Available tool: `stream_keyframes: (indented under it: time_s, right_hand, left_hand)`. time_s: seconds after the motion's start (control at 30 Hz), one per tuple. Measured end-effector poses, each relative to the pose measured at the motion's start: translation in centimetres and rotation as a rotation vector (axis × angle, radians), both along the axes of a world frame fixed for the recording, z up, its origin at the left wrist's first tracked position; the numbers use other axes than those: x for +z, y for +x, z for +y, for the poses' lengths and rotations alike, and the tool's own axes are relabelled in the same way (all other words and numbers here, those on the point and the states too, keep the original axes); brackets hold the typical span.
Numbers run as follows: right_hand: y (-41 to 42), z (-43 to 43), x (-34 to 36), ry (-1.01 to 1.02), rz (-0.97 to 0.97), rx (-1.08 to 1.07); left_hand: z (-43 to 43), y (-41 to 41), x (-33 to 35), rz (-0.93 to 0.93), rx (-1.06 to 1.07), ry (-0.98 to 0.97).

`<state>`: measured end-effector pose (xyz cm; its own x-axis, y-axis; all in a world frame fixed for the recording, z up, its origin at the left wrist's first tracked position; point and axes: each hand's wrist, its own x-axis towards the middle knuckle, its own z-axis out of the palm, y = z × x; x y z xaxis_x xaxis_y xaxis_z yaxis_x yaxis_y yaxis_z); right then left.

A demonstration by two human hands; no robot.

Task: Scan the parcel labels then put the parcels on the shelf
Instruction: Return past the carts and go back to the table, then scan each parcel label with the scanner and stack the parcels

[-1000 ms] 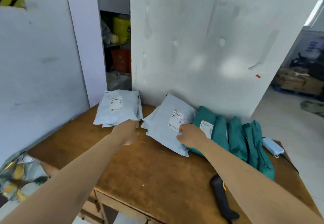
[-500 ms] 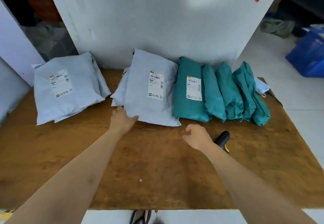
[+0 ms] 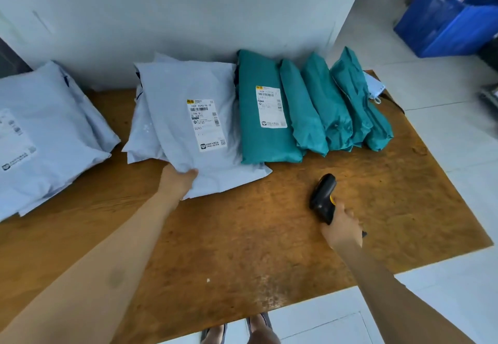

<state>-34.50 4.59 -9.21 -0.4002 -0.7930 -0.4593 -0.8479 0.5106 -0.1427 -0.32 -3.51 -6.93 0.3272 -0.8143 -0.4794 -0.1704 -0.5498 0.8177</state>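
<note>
A pale grey parcel (image 3: 188, 125) with a white label (image 3: 206, 124) lies on the wooden table (image 3: 242, 236), on top of another grey bag. My left hand (image 3: 176, 180) grips its near edge, thumb on top. My right hand (image 3: 341, 228) is curled round the handle of a black barcode scanner (image 3: 323, 197), whose head points toward the parcels. To the right lies a teal parcel (image 3: 265, 109) with its own label, and several more teal parcels (image 3: 336, 104) lean in a row beside it. Another grey parcel stack (image 3: 45, 133) sits at the left.
A white wall (image 3: 188, 7) stands right behind the parcels. A small pale blue bag (image 3: 374, 86) lies behind the teal row at the table's far right corner. A blue crate (image 3: 447, 15) sits on the floor at the upper right. My feet show below the table's near edge.
My right hand moved right and took hold of the scanner. My left hand slid forward and gripped the edge of the middle grey parcel. The view dropped lower toward the table.
</note>
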Motion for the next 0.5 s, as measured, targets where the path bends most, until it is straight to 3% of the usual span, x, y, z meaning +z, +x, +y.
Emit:
stream_keyframes:
  time_s: [0.17,0.27,0.5]
  right_hand:
    - [2.1,1.2,0.9,-0.017,-0.260,0.047]
    - [4.0,2.4,2.4,-0.032,-0.546,-0.055]
    - [8.2,4.2,6.6,0.135,-0.983,-0.151]
  left_hand:
    - [8.2,-0.5,-1.8,0.100,-0.041,0.156]
    - [13.3,-0.9,-2.7,0.154,-0.007,0.239]
    - [17.1,-3.6,-3.0,0.236,0.143,0.168]
